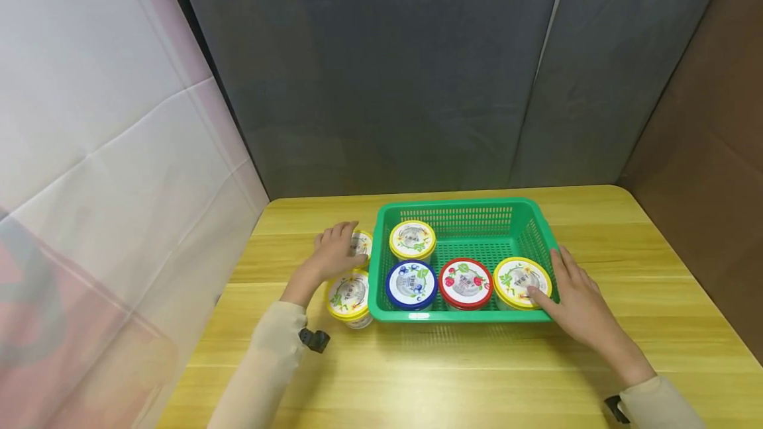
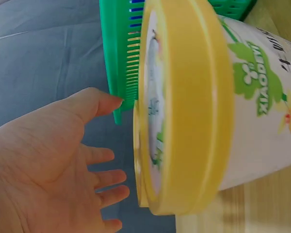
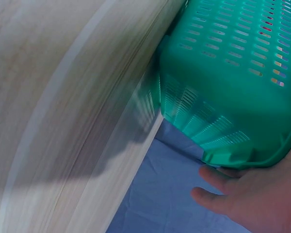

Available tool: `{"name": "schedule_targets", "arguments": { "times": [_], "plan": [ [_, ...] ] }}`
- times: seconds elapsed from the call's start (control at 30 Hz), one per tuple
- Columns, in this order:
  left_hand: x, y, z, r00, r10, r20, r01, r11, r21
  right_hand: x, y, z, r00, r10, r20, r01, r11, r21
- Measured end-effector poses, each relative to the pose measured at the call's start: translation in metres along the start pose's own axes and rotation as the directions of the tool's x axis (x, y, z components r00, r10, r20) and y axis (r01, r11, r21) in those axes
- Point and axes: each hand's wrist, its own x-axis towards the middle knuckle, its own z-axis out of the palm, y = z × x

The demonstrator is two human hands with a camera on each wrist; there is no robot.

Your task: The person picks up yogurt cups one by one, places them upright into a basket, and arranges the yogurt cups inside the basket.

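Observation:
My left hand (image 1: 334,253) reaches over a yellow-lidded tub (image 1: 361,243) left of the green basket (image 1: 459,316), fingers spread and thumb near the rim. In the left wrist view, a gap separates the left hand (image 2: 53,165) from the nearer yellow-lidded tub (image 2: 191,107). This second tub (image 1: 348,294) stands upright beside the basket. My right hand (image 1: 581,303) rests at the basket's right rim, fingers outside, thumb over the lid of a yellow-lidded tub (image 1: 518,278) inside. The right wrist view shows straight fingers (image 3: 211,199) by the rim.
The basket also holds a blue-lidded tub (image 1: 411,285), a red-lidded tub (image 1: 465,283) and another yellow-lidded tub (image 1: 412,239). All stand on a wooden table (image 1: 453,376). A grey fabric wall (image 1: 387,85) rises behind, a white one (image 1: 119,118) at left and a brown one (image 1: 709,151) at right.

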Motion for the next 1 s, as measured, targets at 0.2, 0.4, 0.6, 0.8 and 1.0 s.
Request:
{"name": "schedule_targets", "arguments": {
  "times": [0.2,0.4,0.6,0.8,1.0],
  "plan": [
    [0.004,-0.007,0.006,1.000,-0.019,0.020,0.019,1.000,0.001,0.000,0.000,0.000,1.000,0.003,0.002,-0.003,1.000,0.002],
    [0.005,-0.009,0.010,1.000,-0.021,0.019,0.021,1.000,0.001,0.000,0.000,0.000,1.000,0.004,0.002,-0.004,1.000,0.004],
    [0.008,-0.009,0.014,0.999,-0.028,0.016,0.028,0.999,0.029,0.000,0.000,0.000,1.000,0.005,0.000,-0.005,1.000,0.008],
    [0.012,-0.011,0.016,0.999,-0.039,0.008,0.039,0.999,0.031,0.000,0.000,0.000,1.000,0.005,0.000,-0.005,1.000,0.005],
    [0.014,-0.009,0.017,0.999,-0.043,0.000,0.043,0.999,0.033,0.000,0.001,0.000,1.000,0.011,0.005,-0.011,1.000,0.009]
  ]
}}
